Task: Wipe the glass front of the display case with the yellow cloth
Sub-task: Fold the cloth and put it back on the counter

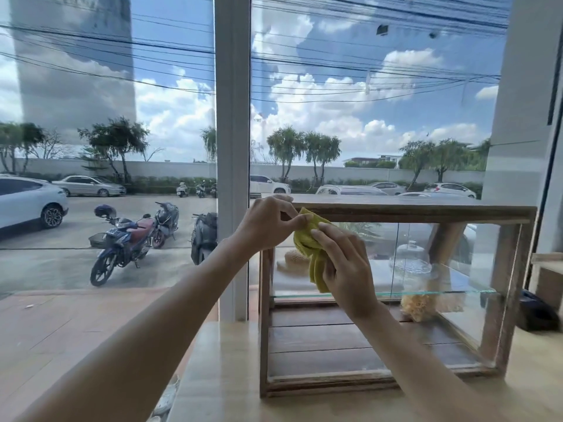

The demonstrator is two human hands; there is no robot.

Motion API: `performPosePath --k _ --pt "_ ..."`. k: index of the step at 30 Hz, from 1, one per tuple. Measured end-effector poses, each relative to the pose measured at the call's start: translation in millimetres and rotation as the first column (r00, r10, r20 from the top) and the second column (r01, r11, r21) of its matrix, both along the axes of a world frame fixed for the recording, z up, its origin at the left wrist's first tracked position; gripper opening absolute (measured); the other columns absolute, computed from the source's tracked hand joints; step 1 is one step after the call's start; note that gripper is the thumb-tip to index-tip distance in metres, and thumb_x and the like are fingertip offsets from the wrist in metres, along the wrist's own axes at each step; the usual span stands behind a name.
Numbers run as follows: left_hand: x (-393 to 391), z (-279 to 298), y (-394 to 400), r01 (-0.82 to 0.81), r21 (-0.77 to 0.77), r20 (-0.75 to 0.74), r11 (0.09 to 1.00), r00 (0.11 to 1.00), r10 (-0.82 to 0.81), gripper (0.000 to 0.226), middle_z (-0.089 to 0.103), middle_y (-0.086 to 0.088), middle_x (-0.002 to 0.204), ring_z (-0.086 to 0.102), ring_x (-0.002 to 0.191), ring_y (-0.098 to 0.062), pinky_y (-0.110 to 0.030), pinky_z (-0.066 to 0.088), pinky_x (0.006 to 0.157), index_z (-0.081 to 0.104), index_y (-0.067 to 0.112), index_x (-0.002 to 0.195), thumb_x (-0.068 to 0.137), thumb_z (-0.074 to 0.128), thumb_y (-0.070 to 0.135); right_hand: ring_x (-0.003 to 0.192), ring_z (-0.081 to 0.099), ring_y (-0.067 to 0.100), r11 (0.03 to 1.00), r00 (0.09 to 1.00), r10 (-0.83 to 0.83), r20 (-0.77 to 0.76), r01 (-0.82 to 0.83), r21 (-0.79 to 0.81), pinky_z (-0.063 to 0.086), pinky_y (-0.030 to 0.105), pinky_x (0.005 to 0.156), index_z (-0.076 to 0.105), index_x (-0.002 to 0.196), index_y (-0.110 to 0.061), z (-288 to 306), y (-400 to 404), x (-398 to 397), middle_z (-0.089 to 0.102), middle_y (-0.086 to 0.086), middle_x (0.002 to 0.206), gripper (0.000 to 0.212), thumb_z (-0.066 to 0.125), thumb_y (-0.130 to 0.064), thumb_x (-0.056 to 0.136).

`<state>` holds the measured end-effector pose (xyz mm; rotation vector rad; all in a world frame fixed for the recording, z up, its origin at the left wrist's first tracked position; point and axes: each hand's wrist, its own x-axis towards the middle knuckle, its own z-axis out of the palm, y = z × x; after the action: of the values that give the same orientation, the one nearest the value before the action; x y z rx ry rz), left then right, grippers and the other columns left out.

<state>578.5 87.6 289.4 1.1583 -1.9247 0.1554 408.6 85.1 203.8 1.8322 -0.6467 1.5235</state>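
A wooden-framed display case (pixel 515 287) with a glass front (pixel 426 330) stands on a pale counter. Both hands hold the bunched yellow cloth (pixel 310 248) in front of the case's upper left corner. My left hand (pixel 268 222) pinches the cloth's top edge between thumb and fingers. Lower down, my right hand (pixel 344 266) grips the hanging part of the cloth. Whether the cloth touches the glass cannot be told.
Inside the case are a glass shelf (pixel 457 290), a glass dome (pixel 411 260), a round bun (pixel 294 258) and a bag of pale snacks (pixel 417 306). The counter (pixel 219 376) meets a large window with a white post (pixel 233 147). A dark object (pixel 536 312) lies right of the case.
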Motion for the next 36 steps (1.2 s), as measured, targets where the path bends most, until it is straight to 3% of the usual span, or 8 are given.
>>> performPosePath --k 8,16,19,22,24,27,32,36 --pt "-14.2 -4.0 6.6 0.142 0.128 -0.299 0.982 0.949 -0.098 0.016 0.060 0.008 0.063 0.048 0.054 -0.001 -0.013 0.039 0.050 0.067 0.017 0.076 0.089 0.065 0.026 0.107 0.059 0.036 0.992 0.996 -0.070 -0.055 0.075 0.101 0.048 0.048 0.089 0.069 0.110 -0.004 -16.7 3.2 -2.9 0.062 0.018 0.121 0.028 0.068 -0.009 0.083" --pt "-25.2 -0.9 4.3 0.323 0.192 -0.447 0.927 0.869 -0.210 0.010 0.069 -0.007 0.081 0.061 0.073 -0.021 -0.048 0.055 0.075 0.067 0.013 0.086 0.093 0.060 0.014 0.094 0.064 0.021 0.948 0.972 -0.005 0.233 -0.069 0.310 0.050 0.028 0.085 0.067 0.101 -0.008 -10.0 12.2 -30.0 0.070 0.005 0.102 0.027 0.066 -0.031 0.087" --pt "-31.3 1.2 0.4 0.374 0.210 -0.423 0.903 0.868 -0.260 0.011 0.069 -0.006 0.078 0.063 0.064 -0.011 -0.032 0.058 0.066 0.067 0.012 0.086 0.093 0.059 0.011 0.087 0.065 0.006 0.706 0.886 0.087 0.456 -0.378 0.599 0.046 0.006 0.071 0.060 0.114 -0.019 8.4 12.4 -46.6 0.070 -0.006 0.095 0.043 0.063 -0.047 0.082" --pt "-43.4 2.2 -3.0 0.423 0.217 -0.444 0.880 0.845 -0.297 0.007 0.068 -0.007 0.077 0.062 0.054 -0.001 -0.017 0.053 0.052 0.066 0.007 0.090 0.092 0.059 0.009 0.091 0.066 0.006 0.235 0.811 0.160 0.562 -0.584 0.777 0.048 0.014 0.070 0.062 0.109 -0.026 12.5 2.2 -69.6 0.071 -0.010 0.094 0.049 0.063 -0.057 0.070" --pt "-53.8 1.6 -7.3 0.422 0.209 -0.440 0.882 0.846 -0.301 0.008 0.069 -0.009 0.080 0.062 0.058 -0.006 -0.021 0.054 0.055 0.066 0.009 0.088 0.093 0.060 0.011 0.099 0.067 0.016 0.077 0.801 0.192 0.568 -0.589 0.805 0.048 0.027 0.086 0.067 0.105 -0.013 5.2 -8.3 -87.2 0.073 0.002 0.101 0.053 0.066 -0.053 0.070" --pt "-71.9 -4.7 -17.9 0.394 0.194 -0.422 0.898 0.860 -0.286 0.011 0.070 -0.008 0.080 0.061 0.064 -0.011 -0.028 0.054 0.061 0.068 0.013 0.086 0.092 0.062 0.019 0.094 0.065 0.021 -0.005 0.750 0.206 0.629 -0.642 0.767 0.047 0.032 0.093 0.064 0.100 0.005 -5.2 -19.5 -117.5 0.070 0.009 0.094 0.056 0.072 -0.041 0.069" --pt "-120.3 -42.7 -42.5 0.056 0.050 -0.182 0.997 0.982 -0.046 0.019 0.062 0.002 0.074 0.052 0.064 -0.012 -0.021 0.037 0.057 0.064 0.012 0.089 0.095 0.055 0.027 0.077 0.065 0.015 -0.025 0.578 0.165 0.799 -0.808 0.589 0.053 0.024 0.075 0.067 0.083 -0.006 -13.8 -37.5 -177.6 0.069 -0.001 0.076 0.020 0.071 -0.020 0.068" --pt "-173.5 -85.7 -54.3 0.052 0.001 -0.265 0.999 0.963 -0.050 0.017 0.062 0.000 0.067 0.053 0.062 -0.020 -0.023 0.036 0.058 0.059 0.012 0.088 0.095 0.054 0.026 0.074 0.066 0.015 0.035 0.539 0.106 0.836 -0.842 0.538 0.054 0.023 0.073 0.067 0.093 -0.002 -24.0 -48.3 -232.7 0.070 0.003 0.079 0.015 0.066 -0.006 0.079"
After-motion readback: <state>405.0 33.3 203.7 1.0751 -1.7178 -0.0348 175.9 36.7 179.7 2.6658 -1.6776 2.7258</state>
